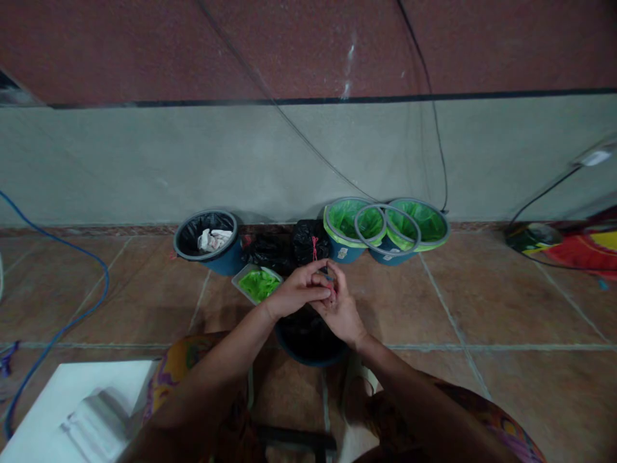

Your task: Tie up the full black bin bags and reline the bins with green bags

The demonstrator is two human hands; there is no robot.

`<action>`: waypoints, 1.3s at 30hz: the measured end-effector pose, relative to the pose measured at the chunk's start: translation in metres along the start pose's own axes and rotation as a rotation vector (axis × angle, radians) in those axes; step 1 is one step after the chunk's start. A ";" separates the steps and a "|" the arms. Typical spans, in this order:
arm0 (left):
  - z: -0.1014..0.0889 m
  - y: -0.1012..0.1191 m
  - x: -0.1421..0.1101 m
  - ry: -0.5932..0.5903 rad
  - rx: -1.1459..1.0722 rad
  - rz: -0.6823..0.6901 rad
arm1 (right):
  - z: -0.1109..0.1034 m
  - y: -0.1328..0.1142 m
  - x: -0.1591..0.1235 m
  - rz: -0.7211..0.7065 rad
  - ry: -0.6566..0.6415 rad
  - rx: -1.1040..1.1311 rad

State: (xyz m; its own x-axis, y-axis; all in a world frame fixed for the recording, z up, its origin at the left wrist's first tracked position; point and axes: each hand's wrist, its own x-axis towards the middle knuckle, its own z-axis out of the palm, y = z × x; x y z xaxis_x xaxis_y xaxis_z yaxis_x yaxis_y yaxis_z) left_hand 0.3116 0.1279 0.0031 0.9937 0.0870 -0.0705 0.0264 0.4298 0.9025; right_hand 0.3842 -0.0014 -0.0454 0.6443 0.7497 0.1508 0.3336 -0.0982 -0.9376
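Two hands [301,287] over a bin [313,364], brown tiles [409,315], two-tone wall [193,154]

On brown floor tiles [506,308], a round blue plastic bin [312,361] stands before black plastic bags [304,241]; two round green-lined bins [347,254] line the far edge, right.

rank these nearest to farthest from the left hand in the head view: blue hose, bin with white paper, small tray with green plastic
From the left hand:
1. Small tray: just to its left, on the floor.
2. Bin: farther left, beyond the tray.
3. Blue hose: farthest, over at the picture's left side.
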 end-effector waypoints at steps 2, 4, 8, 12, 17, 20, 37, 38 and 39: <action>0.003 0.010 -0.001 0.011 0.001 0.039 | 0.002 0.015 -0.003 0.044 -0.047 -0.116; 0.003 0.021 -0.002 0.024 0.024 0.084 | 0.003 0.037 -0.008 0.109 -0.178 -0.230; -0.001 0.032 -0.003 0.093 0.016 0.136 | 0.006 0.069 -0.019 0.214 -0.343 -0.313; -0.012 0.031 0.000 0.155 0.003 0.132 | 0.000 0.060 -0.018 0.192 -0.274 -0.225; -0.013 0.021 0.004 0.050 0.065 0.088 | -0.008 0.018 -0.003 0.067 -0.197 -0.014; -0.003 0.009 0.007 -0.036 0.066 0.037 | 0.000 0.005 0.006 0.032 -0.145 0.119; -0.017 0.036 0.010 0.201 -0.029 -0.100 | 0.017 0.059 -0.009 0.301 -0.299 -0.088; -0.016 0.036 0.010 0.187 -0.006 -0.109 | 0.015 0.055 -0.007 0.272 -0.282 -0.081; -0.015 0.035 0.011 0.173 0.011 -0.116 | 0.013 0.050 -0.005 0.239 -0.263 -0.074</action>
State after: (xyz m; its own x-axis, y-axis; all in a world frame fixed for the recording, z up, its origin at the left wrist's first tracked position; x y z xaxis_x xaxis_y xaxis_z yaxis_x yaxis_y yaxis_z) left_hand 0.3217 0.1576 0.0275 0.9505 0.1911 -0.2452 0.1414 0.4365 0.8885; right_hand 0.3889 -0.0011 -0.0975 0.5141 0.8418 -0.1649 0.2498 -0.3308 -0.9100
